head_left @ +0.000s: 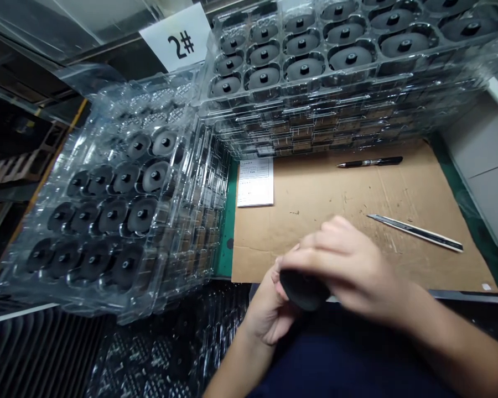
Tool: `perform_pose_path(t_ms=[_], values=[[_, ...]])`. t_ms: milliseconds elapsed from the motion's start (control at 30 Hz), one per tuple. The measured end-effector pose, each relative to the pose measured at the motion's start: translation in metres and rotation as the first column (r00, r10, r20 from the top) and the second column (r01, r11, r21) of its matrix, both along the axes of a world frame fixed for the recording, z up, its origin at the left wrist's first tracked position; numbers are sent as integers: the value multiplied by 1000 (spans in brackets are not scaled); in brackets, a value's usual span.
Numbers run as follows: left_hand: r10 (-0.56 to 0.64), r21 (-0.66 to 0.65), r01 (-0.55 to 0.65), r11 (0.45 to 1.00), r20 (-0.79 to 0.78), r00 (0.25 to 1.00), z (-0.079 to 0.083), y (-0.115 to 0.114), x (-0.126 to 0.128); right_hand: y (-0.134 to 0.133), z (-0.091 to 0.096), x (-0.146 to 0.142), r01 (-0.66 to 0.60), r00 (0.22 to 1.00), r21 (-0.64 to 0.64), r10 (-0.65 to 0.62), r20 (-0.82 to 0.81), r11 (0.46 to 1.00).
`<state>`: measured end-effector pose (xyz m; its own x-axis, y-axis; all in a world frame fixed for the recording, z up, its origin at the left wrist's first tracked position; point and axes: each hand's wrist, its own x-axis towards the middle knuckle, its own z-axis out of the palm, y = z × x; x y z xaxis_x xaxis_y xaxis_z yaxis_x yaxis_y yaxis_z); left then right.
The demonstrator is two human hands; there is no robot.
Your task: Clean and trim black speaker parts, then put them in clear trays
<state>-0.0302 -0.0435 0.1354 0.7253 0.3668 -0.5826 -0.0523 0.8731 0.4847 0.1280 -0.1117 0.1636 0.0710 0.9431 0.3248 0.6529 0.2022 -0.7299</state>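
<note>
Both my hands meet at the near edge of a cardboard sheet [327,188] and hold one black round part [302,290] between them. My left hand [268,315] cups it from below with curled fingers. Over the top of the part lies my right hand [348,271], its fingers closed round it. Most of the part is hidden by the fingers. To the left stands a stack of clear plastic trays [108,193] with several similar black round parts in their pockets. A taller stack of such trays [340,72] stands at the back.
On the cardboard lie a black pen [369,162], a utility knife [415,232] and a small printed paper [255,181]. A white sign marked "2#" [178,38] stands behind the trays. More clear trays lie below at the lower left. A grey wall bounds the right side.
</note>
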Motion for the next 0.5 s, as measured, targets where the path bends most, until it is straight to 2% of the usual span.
perform_pose_path(t_ms=[67, 133, 167, 233, 333, 433, 500], values=[[-25, -66, 34, 997, 135, 991, 0, 0, -2, -4, -14, 14, 182, 982, -117, -187, -32, 976], [-35, -122, 65, 990, 234, 972, 0, 2, -4, -12, -33, 22, 331, 935, -281, -354, -32, 901], [-31, -139, 68, 988, 250, 968, 0, 2, -6, -18, -43, 21, 348, 921, -353, -387, -45, 869], [-16, -154, 58, 986, 260, 966, 0, 4, -7, -30, -63, 11, 283, 922, -432, -366, -122, 856], [-17, -166, 60, 984, 252, 968, -1, 7, -7, -46, -84, -17, 148, 935, -434, -268, -231, 889], [-22, -172, 66, 983, 246, 969, -1, 9, -5, -53, -91, -29, 77, 940, -415, -205, -273, 906], [-26, -173, 71, 982, 247, 969, -1, 9, -4, -52, -87, -22, 106, 934, -425, -237, -268, 899]])
